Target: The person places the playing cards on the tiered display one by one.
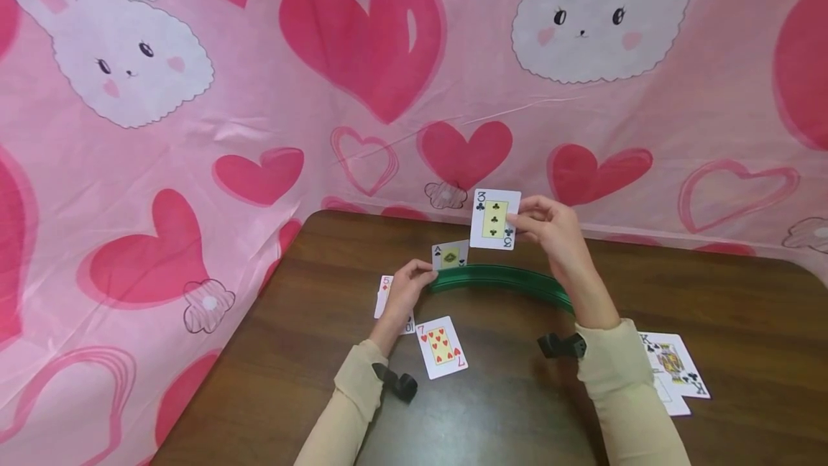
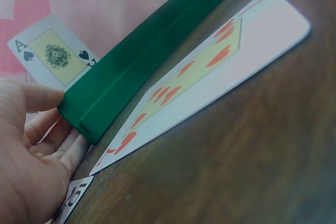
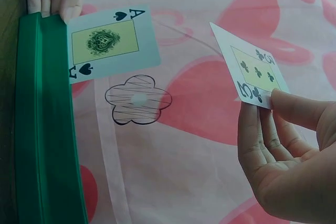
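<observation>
My right hand (image 1: 553,232) pinches a three of clubs (image 1: 494,219) by its right edge, holding it upright in the air above the curved green card holder (image 1: 498,275). An ace of spades (image 1: 449,256) stands in the holder's left end, leaning a little. At that same end my left hand (image 1: 406,286) grips the holder, its thumb (image 2: 44,97) at the corner and the other fingers curled beneath. In the right wrist view the three of clubs (image 3: 252,74) is apart from the ace (image 3: 113,43). My right forearm hides the holder's right end.
Face up on the table (image 1: 504,408) lies a seven of hearts (image 1: 442,347). A five of diamonds (image 1: 383,293) and a ten, partly covered, lie by my left wrist. Beside my right sleeve a king of clubs (image 1: 675,362) overlaps another card. A pink heart-and-rabbit cloth (image 1: 453,99) hangs behind.
</observation>
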A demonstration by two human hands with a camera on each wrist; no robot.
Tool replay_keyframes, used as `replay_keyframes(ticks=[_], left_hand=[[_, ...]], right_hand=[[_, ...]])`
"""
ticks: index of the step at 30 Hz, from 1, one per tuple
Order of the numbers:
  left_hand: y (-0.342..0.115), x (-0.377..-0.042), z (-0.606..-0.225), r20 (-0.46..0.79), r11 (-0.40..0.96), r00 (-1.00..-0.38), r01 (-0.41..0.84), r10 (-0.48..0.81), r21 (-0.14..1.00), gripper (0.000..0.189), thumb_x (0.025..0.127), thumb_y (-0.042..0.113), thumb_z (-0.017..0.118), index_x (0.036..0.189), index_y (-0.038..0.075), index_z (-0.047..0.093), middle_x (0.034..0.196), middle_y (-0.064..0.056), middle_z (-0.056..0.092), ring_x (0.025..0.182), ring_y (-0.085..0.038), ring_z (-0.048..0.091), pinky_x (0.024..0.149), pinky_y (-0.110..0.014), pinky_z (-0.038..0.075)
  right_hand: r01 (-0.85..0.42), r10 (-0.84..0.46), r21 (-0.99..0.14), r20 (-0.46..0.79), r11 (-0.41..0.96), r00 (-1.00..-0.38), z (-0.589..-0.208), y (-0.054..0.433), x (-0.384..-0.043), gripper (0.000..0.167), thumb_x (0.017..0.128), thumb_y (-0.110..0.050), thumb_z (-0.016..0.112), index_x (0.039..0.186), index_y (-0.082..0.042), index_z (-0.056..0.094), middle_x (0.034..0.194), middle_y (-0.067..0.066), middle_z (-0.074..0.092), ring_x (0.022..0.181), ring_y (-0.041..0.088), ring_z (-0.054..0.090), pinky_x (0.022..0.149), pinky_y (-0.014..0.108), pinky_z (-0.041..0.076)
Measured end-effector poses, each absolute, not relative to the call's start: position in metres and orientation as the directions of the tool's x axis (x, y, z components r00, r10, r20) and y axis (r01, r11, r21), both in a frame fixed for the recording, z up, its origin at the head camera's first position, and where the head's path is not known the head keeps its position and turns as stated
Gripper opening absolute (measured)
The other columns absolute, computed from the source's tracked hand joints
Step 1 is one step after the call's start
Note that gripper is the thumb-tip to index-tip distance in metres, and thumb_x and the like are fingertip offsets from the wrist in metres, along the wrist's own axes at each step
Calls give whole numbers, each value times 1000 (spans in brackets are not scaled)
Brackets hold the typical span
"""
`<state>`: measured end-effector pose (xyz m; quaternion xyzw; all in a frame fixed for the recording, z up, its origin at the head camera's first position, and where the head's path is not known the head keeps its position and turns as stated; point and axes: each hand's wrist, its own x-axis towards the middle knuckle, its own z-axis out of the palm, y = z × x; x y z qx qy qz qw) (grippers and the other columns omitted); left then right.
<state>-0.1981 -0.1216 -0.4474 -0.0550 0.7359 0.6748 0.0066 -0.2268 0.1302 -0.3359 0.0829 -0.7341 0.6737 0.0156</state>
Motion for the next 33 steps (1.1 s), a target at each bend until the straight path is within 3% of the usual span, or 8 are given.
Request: replay_keyframes(ticks=[9, 17, 33], left_hand=[[-123, -196, -443, -75, 72, -995, -80, -66, 994, 23, 102, 13, 62, 117, -3, 68, 124, -17, 66, 113, -29, 58, 106, -49, 42], [-128, -211, -472, -63, 71, -995, -68, -70, 995, 26, 101, 21, 66, 118, 2, 70, 122, -12, 67, 113, -26, 58, 105, -48, 43], [-127, -212, -470, -66, 84, -995, -72, -73, 994, 26, 100, 23, 67, 118, 4, 70, 121, -10, 67, 113, -26, 59, 105, -47, 44]], right_hand=[[-117, -109, -992, 112, 46, -988, -339, 125, -227, 37, 99, -17, 70, 121, 10, 60, 100, -6, 74, 92, 12, 71, 81, 27, 58], [-90, -128, -995, 84, 43, -988, -347, 123, -226, 35, 98, -18, 72, 119, 8, 62, 102, -3, 75, 91, 13, 71, 86, 33, 58], [-102, -197, -993, 90, 52, -976, -359, 117, -230, 30, 97, -11, 72, 111, 13, 61, 104, 7, 76, 87, 15, 73, 84, 29, 59]])
